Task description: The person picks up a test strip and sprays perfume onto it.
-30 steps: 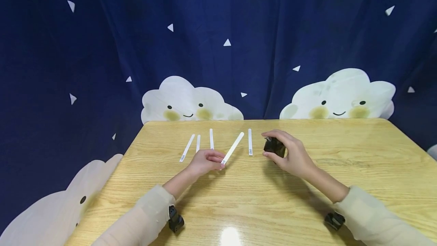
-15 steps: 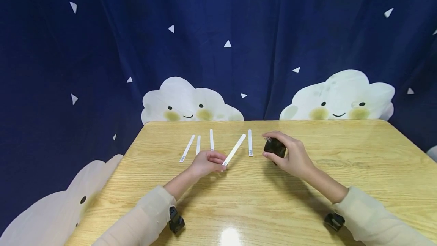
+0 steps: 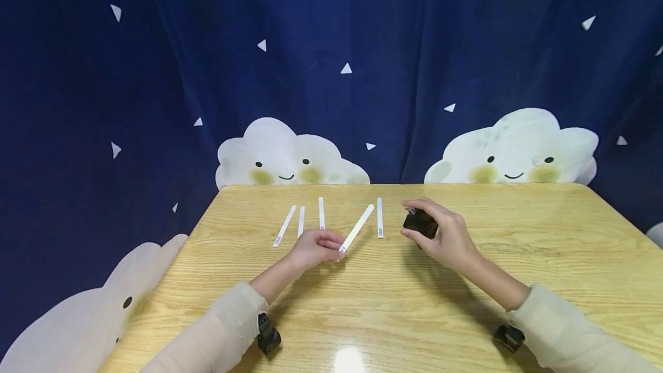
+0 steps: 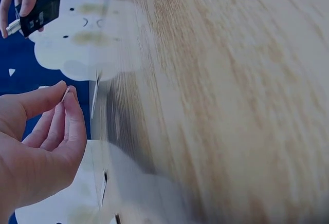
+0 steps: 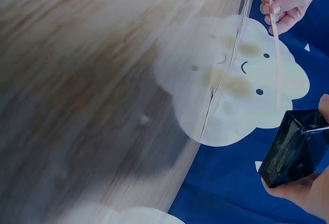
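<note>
The wooden table (image 3: 393,304) is honey-yellow with a darker streaked grain. The paper strips (image 3: 321,213) are white, each with small grey print at one end. The small bottle (image 3: 419,223) is glossy black. The curtain (image 3: 331,62) is navy, scattered with white triangles and white clouds with yellow cheeks. Both sleeves (image 3: 217,332) are pale cream.

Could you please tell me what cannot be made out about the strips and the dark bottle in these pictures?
- Print on the held strip: too small, head view.
- Strip under the left hand: fingers hide its near end.
- Dark bottle: right hand covers its far side; the right wrist view cuts it at the edge.
- Table: blurred in both wrist views.
</note>
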### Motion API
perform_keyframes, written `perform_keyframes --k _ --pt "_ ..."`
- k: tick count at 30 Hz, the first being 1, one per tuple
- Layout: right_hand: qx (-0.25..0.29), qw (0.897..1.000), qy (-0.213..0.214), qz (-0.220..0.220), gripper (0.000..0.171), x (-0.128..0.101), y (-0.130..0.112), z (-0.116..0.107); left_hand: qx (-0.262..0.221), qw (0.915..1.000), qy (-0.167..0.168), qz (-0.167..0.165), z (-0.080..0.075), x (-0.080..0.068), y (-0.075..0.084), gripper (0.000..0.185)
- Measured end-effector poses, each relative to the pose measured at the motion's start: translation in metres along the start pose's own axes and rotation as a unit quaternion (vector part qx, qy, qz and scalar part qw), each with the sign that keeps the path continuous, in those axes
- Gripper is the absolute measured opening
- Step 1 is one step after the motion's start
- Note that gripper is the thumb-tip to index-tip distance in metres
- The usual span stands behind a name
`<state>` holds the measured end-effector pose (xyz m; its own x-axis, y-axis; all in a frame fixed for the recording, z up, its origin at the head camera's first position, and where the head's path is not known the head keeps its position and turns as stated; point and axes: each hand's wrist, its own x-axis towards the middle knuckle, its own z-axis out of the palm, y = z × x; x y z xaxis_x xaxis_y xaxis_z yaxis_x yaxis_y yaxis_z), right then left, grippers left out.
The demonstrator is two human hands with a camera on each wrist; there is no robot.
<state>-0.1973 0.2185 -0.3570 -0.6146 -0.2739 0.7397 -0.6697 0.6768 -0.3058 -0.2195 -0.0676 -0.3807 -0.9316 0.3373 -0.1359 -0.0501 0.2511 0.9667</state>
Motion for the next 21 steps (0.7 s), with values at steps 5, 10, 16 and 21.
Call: perform_keyframes --k 5,10,16,21 --pt "0.004 1.0 0.003 0.009 0.056 -0.001 0.001 -0.002 0.001 0.9998 0.012 -0.014 0.002 0.003 0.001 0.031" --pt "0.0 1.0 -0.003 0.012 0.061 -0.002 0.001 -0.002 -0.01 0.9994 0.02 -0.028 0.002 0.006 -0.001 0.032" --pt "-0.007 1.0 -0.01 0.015 0.065 -0.004 0.002 -0.003 -0.03 0.9979 0.029 -0.051 0.003 0.01 -0.001 0.033" --pt "-0.007 1.0 -0.008 0.018 0.063 -0.005 0.003 -0.003 -0.048 0.9965 0.033 -0.06 0.006 0.015 -0.001 0.031"
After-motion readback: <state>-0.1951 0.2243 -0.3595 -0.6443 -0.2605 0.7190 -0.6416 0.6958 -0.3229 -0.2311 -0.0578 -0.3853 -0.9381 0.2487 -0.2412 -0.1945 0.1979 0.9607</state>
